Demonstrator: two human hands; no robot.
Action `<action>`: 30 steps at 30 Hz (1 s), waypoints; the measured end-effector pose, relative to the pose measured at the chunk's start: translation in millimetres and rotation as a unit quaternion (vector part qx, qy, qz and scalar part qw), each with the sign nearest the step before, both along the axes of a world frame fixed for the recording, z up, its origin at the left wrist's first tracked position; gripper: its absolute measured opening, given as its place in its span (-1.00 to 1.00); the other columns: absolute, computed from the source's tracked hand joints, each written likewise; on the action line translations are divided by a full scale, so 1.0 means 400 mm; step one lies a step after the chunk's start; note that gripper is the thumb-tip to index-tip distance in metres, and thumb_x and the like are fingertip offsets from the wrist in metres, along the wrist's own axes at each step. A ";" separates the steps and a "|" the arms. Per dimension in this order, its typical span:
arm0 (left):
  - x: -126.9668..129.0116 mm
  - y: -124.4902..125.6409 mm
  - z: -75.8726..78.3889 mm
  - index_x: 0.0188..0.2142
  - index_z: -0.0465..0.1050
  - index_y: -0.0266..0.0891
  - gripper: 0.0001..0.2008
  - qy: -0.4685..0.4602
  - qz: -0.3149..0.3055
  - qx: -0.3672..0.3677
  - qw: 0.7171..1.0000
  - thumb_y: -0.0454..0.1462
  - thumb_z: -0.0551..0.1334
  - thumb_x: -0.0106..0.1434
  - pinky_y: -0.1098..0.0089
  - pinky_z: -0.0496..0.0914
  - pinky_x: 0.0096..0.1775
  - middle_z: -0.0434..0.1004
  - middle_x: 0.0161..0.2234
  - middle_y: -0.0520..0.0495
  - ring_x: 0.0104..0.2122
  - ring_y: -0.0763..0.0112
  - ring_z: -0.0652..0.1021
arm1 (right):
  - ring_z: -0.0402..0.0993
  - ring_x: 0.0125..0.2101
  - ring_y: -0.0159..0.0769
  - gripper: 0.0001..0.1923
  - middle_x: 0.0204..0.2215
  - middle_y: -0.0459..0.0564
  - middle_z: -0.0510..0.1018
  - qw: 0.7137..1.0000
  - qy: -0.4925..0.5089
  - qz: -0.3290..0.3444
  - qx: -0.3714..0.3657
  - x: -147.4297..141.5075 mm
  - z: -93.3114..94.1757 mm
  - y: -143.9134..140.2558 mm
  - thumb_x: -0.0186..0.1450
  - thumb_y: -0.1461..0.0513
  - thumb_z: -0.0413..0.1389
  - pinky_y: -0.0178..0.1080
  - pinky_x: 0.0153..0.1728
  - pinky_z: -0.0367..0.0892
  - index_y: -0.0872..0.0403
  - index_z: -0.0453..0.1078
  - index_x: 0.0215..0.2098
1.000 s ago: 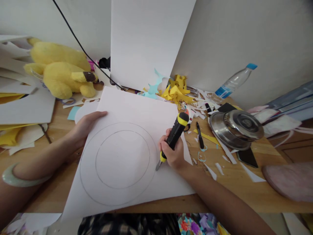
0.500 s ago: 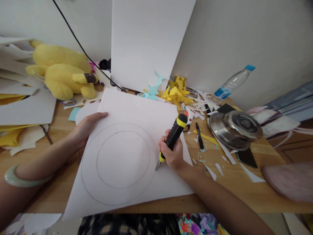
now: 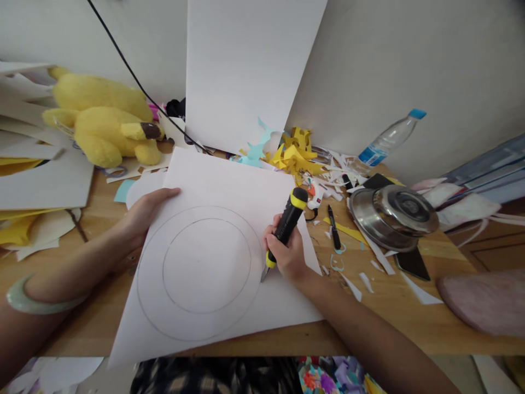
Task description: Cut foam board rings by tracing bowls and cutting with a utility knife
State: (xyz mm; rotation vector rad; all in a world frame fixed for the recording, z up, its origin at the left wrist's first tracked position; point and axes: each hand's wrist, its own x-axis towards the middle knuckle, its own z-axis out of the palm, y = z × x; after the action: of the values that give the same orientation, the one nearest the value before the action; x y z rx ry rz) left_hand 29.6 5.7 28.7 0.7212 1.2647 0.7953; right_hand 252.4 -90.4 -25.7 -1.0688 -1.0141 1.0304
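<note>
A large white sheet of card (image 3: 233, 183) lies before me, tilted a little, with two pencilled circles drawn one inside the other. My left hand (image 3: 141, 219) grips its left edge, thumb on top and the other fingers hidden underneath. In my right hand (image 3: 292, 256) is a craft knife (image 3: 288, 221) with a thick black and yellow handle, held upright at a slant. Its blade points down to the right side of the outer circle's line and appears to touch the card there.
Behind stand a white board (image 3: 250, 65) and yellow paper scraps (image 3: 297, 156). A yellow plush toy (image 3: 109, 128) lies at left. Right are a black pen (image 3: 334, 227), an upturned metal bowl (image 3: 394, 216), a phone (image 3: 413, 265), a leaning plastic bottle (image 3: 389, 139) and paper offcuts.
My right hand and the knife have shifted very slightly up and left, the handle's top end moving most. My left hand keeps its hold on the card.
</note>
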 end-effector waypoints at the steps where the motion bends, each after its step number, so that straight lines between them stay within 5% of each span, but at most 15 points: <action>1: 0.000 -0.001 0.000 -0.17 0.44 -0.40 -0.64 -0.001 0.000 -0.001 1.000 -0.25 0.27 0.03 0.34 0.46 -0.59 0.50 -0.55 -0.07 -0.64 0.37 0.47 | 0.16 -0.67 -0.49 -0.73 -0.68 -0.27 0.24 1.000 0.002 0.002 0.000 -0.001 0.001 0.000 0.02 0.27 0.07 -0.36 -0.63 0.13 0.01 0.04 -0.37; 22: 0.004 0.000 -0.025 -0.18 0.40 -0.43 -0.64 -0.001 -0.017 0.016 1.000 -0.20 0.23 0.08 0.29 0.46 -0.52 0.48 -0.51 -0.09 -0.56 0.31 0.50 | 0.21 -0.64 -0.48 -0.75 -0.66 -0.28 0.28 0.999 0.003 0.037 -0.029 0.023 -0.007 0.010 0.09 0.24 0.08 -0.34 -0.58 0.17 0.02 0.08 -0.32; 30: -0.005 -0.014 -0.021 -0.20 0.40 -0.31 -0.60 0.042 -0.003 0.081 0.996 -0.10 0.27 0.02 0.36 0.43 -0.55 0.46 -0.45 -0.02 -0.55 0.34 0.49 | 0.22 -0.65 -0.46 -0.68 -0.68 -0.31 0.30 0.998 -0.052 0.039 -0.017 0.043 0.028 0.010 0.13 0.20 0.06 -0.35 -0.59 0.16 0.00 0.00 -0.22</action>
State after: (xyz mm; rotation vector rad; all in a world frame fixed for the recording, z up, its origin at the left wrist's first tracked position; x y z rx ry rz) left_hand 27.6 0.0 20.1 0.8956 1.2834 0.8776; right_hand 269.7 -86.5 -14.6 -1.1282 -1.1333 1.0659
